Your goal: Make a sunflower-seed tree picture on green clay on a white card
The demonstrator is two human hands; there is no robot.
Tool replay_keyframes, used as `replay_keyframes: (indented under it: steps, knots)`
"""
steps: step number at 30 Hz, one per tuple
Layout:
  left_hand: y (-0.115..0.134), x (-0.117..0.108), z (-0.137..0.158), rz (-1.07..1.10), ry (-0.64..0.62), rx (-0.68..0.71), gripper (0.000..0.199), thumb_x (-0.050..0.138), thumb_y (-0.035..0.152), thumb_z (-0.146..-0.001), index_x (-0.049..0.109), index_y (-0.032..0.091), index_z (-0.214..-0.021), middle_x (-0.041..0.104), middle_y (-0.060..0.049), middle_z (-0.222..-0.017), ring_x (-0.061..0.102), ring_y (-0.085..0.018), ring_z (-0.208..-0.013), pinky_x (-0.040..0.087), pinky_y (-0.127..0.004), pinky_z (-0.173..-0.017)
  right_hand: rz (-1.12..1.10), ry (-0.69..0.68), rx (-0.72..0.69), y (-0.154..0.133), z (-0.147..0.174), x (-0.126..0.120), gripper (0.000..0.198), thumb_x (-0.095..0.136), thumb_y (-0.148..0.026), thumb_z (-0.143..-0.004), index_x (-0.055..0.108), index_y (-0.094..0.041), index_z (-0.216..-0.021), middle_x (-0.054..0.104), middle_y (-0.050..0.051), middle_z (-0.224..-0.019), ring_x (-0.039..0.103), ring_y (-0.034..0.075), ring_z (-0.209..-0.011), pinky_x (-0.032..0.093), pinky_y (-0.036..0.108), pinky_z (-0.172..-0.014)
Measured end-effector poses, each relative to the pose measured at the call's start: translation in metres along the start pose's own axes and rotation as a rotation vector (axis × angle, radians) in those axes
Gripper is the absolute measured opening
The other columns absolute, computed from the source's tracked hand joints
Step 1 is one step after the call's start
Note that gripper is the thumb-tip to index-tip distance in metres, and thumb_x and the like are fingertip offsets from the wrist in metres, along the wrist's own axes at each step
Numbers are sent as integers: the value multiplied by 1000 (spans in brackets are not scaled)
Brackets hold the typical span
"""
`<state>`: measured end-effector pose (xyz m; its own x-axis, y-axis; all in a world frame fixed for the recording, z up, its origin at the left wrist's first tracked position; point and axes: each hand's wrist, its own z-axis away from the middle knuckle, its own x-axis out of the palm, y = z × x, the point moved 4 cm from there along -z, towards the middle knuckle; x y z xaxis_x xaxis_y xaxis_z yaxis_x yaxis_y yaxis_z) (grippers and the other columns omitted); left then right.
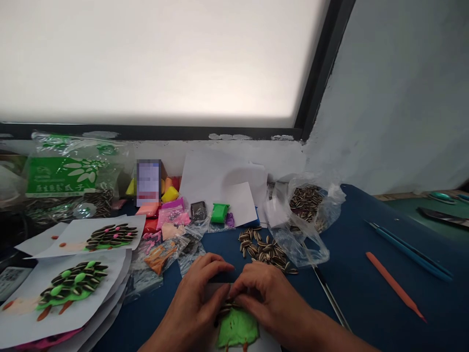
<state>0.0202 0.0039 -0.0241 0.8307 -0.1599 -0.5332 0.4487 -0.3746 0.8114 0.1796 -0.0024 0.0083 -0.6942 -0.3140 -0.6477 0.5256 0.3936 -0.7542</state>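
Note:
A flat piece of green clay (238,328) with short brown strips at its lower edge lies on white paper at the bottom centre. Striped sunflower seeds (227,307) show along its upper edge, partly covered by fingers. My right hand (269,296) is closed in a pinch there, with thumb and index fingertips on a seed. Beside it, my left hand (201,293) rests with curved fingers apart from the thumb, whose tip is close to the right fingertips. Just beyond both hands is a loose pile of sunflower seeds (269,252).
Finished-looking hedgehog pictures (73,286) are stacked at left. Clay packets (220,213) and an upright phone (148,183) stand behind. A plastic bag of seeds (306,203) sits back right. A pen (331,298), an orange tool (395,286) and blue tweezers (410,250) lie right.

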Motion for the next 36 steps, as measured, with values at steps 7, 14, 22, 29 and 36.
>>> replay_keyframes:
  steps: [7,14,22,29,36]
  knots:
    - [3,0,1,-3,-30,-17,23,58,26,-85,69,26,-106,64,-8,-112,58,-27,-109,47,-40,-96,26,-22,-31,3,0,3,17,66,-8,-85,77,-20,-80,70,1,-78,63,15,-76,45,26,-75]
    - [-1,-3,1,81,-107,-27,29,54,21,-82,66,26,-108,60,-6,-115,55,-25,-113,43,-39,-101,27,12,-50,1,0,0,19,66,-2,-80,76,-19,-79,69,1,-77,62,14,-75,44,25,-71]
    - [9,-11,-2,169,-251,-38,25,45,18,-85,65,24,-99,59,-5,-111,55,-21,-108,42,-34,-97,10,16,-31,4,3,2,20,67,-1,-78,76,-18,-78,69,0,-75,62,14,-73,44,24,-70]
    - [11,-8,-3,93,-234,-55,15,53,30,-88,65,23,-83,60,-5,-106,54,-23,-105,42,-35,-95,-7,7,-16,2,1,0,17,67,-6,-83,77,-18,-78,69,1,-75,62,14,-72,44,24,-69]
    - [8,-6,-2,76,-229,-60,16,55,31,-87,64,22,-77,58,-5,-108,53,-23,-105,41,-35,-95,41,-18,-35,4,2,2,16,68,-9,-84,77,-21,-80,67,0,-74,61,13,-72,43,25,-72]
